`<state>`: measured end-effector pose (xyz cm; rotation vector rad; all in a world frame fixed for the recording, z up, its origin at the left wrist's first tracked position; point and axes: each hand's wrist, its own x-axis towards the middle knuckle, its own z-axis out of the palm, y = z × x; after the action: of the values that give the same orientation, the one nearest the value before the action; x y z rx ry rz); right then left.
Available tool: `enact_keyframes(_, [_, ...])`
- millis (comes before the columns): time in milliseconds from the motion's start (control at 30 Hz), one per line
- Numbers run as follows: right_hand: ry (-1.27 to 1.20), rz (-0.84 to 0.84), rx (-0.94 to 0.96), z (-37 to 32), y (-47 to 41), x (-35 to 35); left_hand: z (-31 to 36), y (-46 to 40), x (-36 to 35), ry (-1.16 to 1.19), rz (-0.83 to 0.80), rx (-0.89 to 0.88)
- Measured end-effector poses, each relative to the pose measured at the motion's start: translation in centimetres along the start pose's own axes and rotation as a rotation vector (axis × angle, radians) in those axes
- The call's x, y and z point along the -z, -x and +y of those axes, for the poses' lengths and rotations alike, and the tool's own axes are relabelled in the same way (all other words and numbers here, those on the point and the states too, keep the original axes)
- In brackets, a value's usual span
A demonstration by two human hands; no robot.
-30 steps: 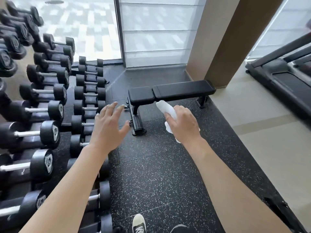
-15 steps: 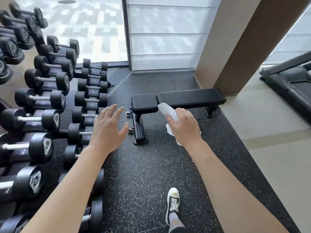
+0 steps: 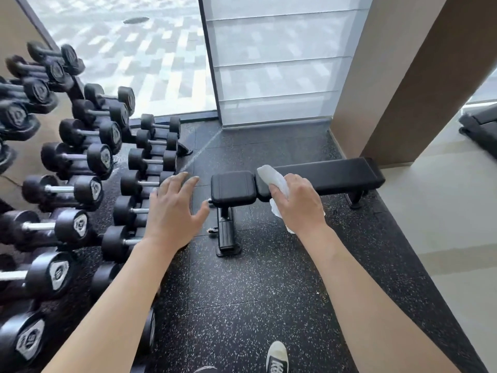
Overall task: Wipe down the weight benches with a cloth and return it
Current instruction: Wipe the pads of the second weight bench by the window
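Note:
A black flat weight bench (image 3: 330,176) stands on the speckled rubber floor ahead, with a short seat pad (image 3: 232,188) at its left end. My right hand (image 3: 301,205) grips a white cloth (image 3: 273,179), held in the air in front of the bench where the two pads meet. The cloth sticks out above my fingers and hangs below my palm. My left hand (image 3: 172,211) is raised to the left of the seat pad, fingers spread and holding nothing.
A tiered rack of black dumbbells (image 3: 80,157) fills the left side. A tan pillar (image 3: 408,76) rises behind the bench's right end, and a treadmill (image 3: 481,127) sits at the far right. A glass window wall is beyond. My shoe (image 3: 277,356) shows at the bottom.
I have stepped closer to the bench, which now looks larger and lower in view. Both hands keep their pose, and the treadmill has slid toward the right edge.

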<state>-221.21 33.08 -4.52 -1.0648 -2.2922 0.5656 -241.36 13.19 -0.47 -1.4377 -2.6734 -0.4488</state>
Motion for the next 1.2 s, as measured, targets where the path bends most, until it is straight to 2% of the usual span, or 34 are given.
enact_keyframes(400, [-0.027,-0.037,-0.029,3.0,-9.5,-4.0,-0.5,-11.3,-3.1,-0.02,-0.01,0.018])
enact_keyframes(933, [0.045,-0.049,-0.074,-6.4,-27.8,-14.3,-15.7,-31.9,-4.6,0.128,0.02,-0.044])
enact_keyframes(1200, [0.112,-0.105,-0.061,-8.9,-33.2,-17.6,-19.5,-37.3,-6.0,0.192,-0.016,-0.008])
